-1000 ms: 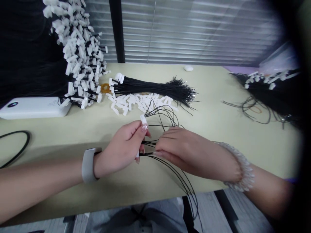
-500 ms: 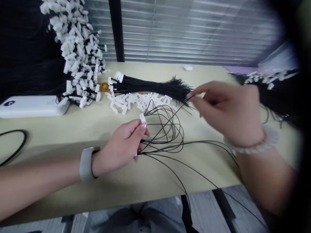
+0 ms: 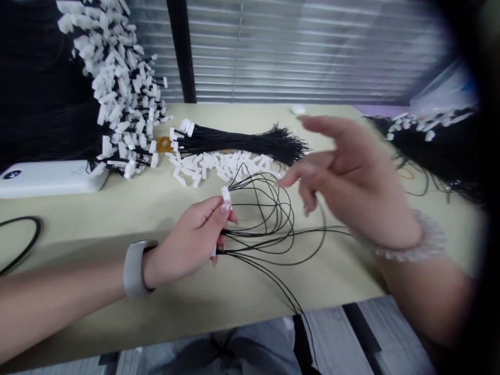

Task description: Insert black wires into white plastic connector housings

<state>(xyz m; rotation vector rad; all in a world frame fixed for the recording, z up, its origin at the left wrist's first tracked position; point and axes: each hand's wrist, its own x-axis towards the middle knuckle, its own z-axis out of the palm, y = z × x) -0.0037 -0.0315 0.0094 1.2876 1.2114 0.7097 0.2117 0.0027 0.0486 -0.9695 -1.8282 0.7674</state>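
My left hand [image 3: 191, 237] is closed on a wire harness, its thumb pressing a white plastic connector [image 3: 226, 194]. A second white connector [image 3: 213, 252] peeks out below the fingers, partly hidden by them. Thin black wires [image 3: 287, 219] run from the connectors, some curling round in loops and others trailing over the table's front edge. My right hand [image 3: 347, 179] hovers to the right of the loops with its fingers apart and nothing seen in it. Behind it lies a bundle of black wires [image 3: 242, 140] with white connectors at its left end.
Loose white connectors [image 3: 222, 165] are heaped in front of the bundle. A large pile of white-ended wires [image 3: 121, 94] rises at the left, beside a white power bank [image 3: 50, 178]. More black wires [image 3: 437, 151] lie at the right. Blinds [image 3: 312, 52] stand behind the table [image 3: 117, 213].
My right hand has let go of the wire it pinched by the bundle and spread its fingers. That wire has dropped into a wide loop. My left hand keeps its hold.
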